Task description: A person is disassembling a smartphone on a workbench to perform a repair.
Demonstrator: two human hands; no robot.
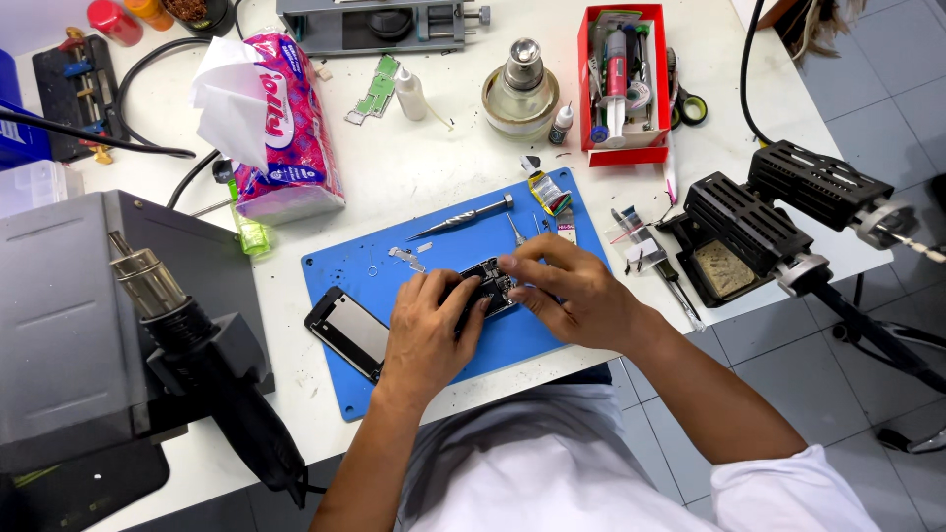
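Note:
An opened phone body [490,282] lies on a blue work mat [414,379] in the middle of the white table. My left hand [426,330] grips the phone's near left side, fingers curled over it. My right hand [562,289] rests on the phone's right side, fingertips pinching at its top edge; what they pinch is too small to tell. A detached phone screen [347,332] lies on the mat just left of my left hand. A metal screwdriver [463,218] and tweezers [515,230] lie on the mat beyond the phone.
A hot-air station with its black nozzle handle [212,374] fills the left. A tissue pack [286,123], a small glass burner [520,94] and a red box of tools [621,84] stand at the back. Black soldering stands [764,222] sit at the right edge.

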